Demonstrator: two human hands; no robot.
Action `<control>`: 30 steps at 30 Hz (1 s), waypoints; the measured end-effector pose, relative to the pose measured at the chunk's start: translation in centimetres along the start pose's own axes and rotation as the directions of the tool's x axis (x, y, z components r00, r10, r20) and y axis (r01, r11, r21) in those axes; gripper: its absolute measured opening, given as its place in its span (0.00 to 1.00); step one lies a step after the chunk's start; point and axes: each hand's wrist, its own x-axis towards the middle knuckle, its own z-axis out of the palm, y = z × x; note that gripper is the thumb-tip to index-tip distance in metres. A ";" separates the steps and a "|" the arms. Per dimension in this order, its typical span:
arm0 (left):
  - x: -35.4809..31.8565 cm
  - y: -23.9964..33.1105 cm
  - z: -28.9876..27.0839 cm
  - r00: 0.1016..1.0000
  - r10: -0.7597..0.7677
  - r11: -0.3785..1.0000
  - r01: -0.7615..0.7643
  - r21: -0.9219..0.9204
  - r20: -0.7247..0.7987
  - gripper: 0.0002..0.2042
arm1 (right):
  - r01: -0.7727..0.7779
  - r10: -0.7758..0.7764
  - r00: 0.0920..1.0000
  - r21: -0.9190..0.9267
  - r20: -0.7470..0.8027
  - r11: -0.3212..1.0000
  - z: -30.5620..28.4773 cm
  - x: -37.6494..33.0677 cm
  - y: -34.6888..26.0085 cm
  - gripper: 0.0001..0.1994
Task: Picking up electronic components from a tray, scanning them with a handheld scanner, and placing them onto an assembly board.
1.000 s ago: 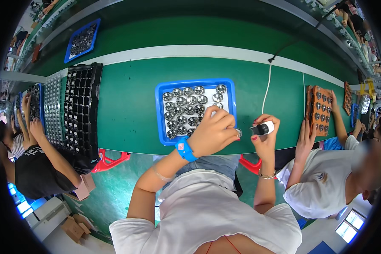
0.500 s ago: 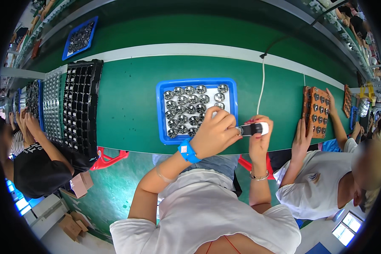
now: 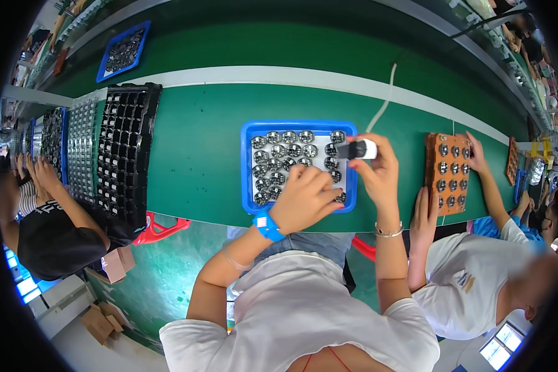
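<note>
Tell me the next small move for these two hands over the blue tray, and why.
Probably lift one round metal part clear with the left hand and bring it to the small black-and-white tool. The left hand's fingers rest on the parts at the blue tray's near right corner, while the right hand holds the tool just above.

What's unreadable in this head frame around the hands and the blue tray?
- Head view: what the left hand pinches, if anything; its own knuckles cover the fingertips.
- Lower right corner of the blue plastic tray: hidden under that hand.
- Small round metal parts: too small to tell their detail.
- Small black-and-white handheld tool in the right hand: its tip is too small to see whether it touches a part.
- White cable: far end lost near the belt edge.
</note>
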 end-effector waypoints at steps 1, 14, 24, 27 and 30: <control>-0.5 -0.6 -0.8 0.998 -0.034 0.999 0.035 0.021 -0.059 0.09 | 0.013 -0.007 0.999 -0.133 0.044 0.991 0.2 0.8 0.7 0.22; 1.7 -7.2 -4.1 0.954 -0.190 0.966 0.223 0.127 -0.232 0.06 | 0.265 -0.183 0.960 -0.474 0.212 0.840 2.0 4.3 1.4 0.19; 4.1 -9.1 -2.8 0.995 -0.002 0.990 0.016 0.142 -0.097 0.05 | 0.215 -0.142 0.974 -0.517 0.177 0.829 2.1 3.7 1.1 0.19; 4.1 -9.2 -2.9 0.994 -0.027 0.994 0.038 0.103 -0.109 0.04 | 0.192 -0.151 0.981 -0.526 0.119 0.828 1.5 3.3 1.3 0.18; 4.0 -9.2 -2.7 0.993 -0.053 0.993 0.064 0.098 -0.109 0.03 | 0.168 -0.135 0.986 -0.541 0.100 0.824 1.4 2.9 1.4 0.18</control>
